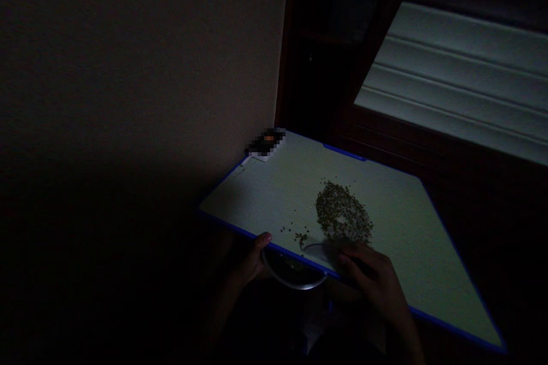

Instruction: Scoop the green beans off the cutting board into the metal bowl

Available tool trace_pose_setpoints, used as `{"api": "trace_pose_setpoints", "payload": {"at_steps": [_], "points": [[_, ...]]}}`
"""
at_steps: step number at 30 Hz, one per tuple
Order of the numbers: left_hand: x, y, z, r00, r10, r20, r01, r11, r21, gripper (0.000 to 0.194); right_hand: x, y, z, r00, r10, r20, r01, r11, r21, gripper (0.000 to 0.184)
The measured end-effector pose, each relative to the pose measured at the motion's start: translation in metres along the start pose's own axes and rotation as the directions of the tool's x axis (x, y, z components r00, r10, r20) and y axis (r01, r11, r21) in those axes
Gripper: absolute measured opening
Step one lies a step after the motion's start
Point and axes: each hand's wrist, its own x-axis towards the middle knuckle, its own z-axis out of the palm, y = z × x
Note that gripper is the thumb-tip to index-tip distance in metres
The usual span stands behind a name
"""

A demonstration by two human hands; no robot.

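Observation:
A pale board (pixel 282 182) with a blue rim lies in front of me. Small dark beans or seeds (pixel 338 211) form a patch on it, and a few (pixel 301 236) are scattered towards the near edge. My right hand (pixel 372 274) pinches a thin, clear, spoon-like or scraper-like piece (pixel 321 251) low over the board beside the loose seeds. On the near rim rests the thumb of my left hand (pixel 257 259); its other fingers are hidden below. A metal-rimmed bowl (pixel 295 284) sits under that edge, beside the left hand, with some contents faintly visible.
At the board's far left corner lies a phone-like device (pixel 265 145), its screen blurred out, with a cable. A wall (pixel 192 68) rises on the left. Dark wooden furniture with a pale slatted panel (pixel 454 74) stands behind. The room is very dim.

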Motion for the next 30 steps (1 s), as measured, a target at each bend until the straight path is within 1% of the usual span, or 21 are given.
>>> {"api": "trace_pose_setpoints", "payload": {"at_steps": [4, 6, 9, 13, 15, 17, 20, 25, 30], "points": [[0.002, -0.002, -0.003, 0.999, 0.036, 0.023, -0.036, 0.999, -0.006, 0.069, 0.002, -0.003, -0.001, 0.999, -0.027, 0.046, 0.026, 0.999, 0.028, 0.015], [0.001, -0.001, -0.001, 0.999, 0.007, 0.048, -0.007, 1.0, -0.013, 0.068, 0.001, -0.003, -0.001, 0.998, -0.038, 0.047, 0.037, 0.999, 0.033, 0.016], [-0.002, 0.002, 0.004, 0.998, -0.021, 0.055, 0.022, 1.0, -0.01, 0.065, 0.0, 0.0, 0.0, 1.0, -0.028, 0.01, 0.028, 0.999, 0.02, 0.015], [-0.004, 0.003, 0.007, 0.999, 0.043, -0.008, -0.043, 0.999, -0.001, 0.067, -0.001, 0.006, 0.001, 0.998, -0.009, -0.063, 0.007, 0.999, -0.031, 0.016], [-0.003, 0.003, 0.008, 0.998, 0.058, -0.016, -0.058, 0.998, 0.001, 0.069, 0.0, 0.008, 0.002, 0.997, -0.023, -0.072, 0.018, 0.998, -0.059, 0.018], [-0.003, 0.003, 0.008, 0.998, 0.058, -0.011, -0.058, 0.998, -0.002, 0.07, 0.001, 0.009, 0.002, 0.998, -0.04, -0.053, 0.036, 0.996, -0.078, 0.019], [-0.004, 0.004, 0.009, 1.0, 0.027, 0.017, -0.027, 1.0, -0.004, 0.071, 0.002, 0.008, 0.002, 0.998, -0.06, -0.01, 0.059, 0.995, -0.08, 0.019], [-0.004, 0.003, 0.008, 0.992, 0.127, 0.025, -0.127, 0.992, 0.008, 0.071, 0.002, -0.001, 0.0, 0.998, -0.056, 0.009, 0.057, 0.997, -0.049, 0.017], [0.0, -0.001, 0.001, 0.998, 0.049, 0.05, -0.049, 0.999, 0.001, 0.07, 0.003, -0.003, -0.001, 0.998, -0.052, 0.037, 0.054, 0.998, -0.043, 0.016]]}}
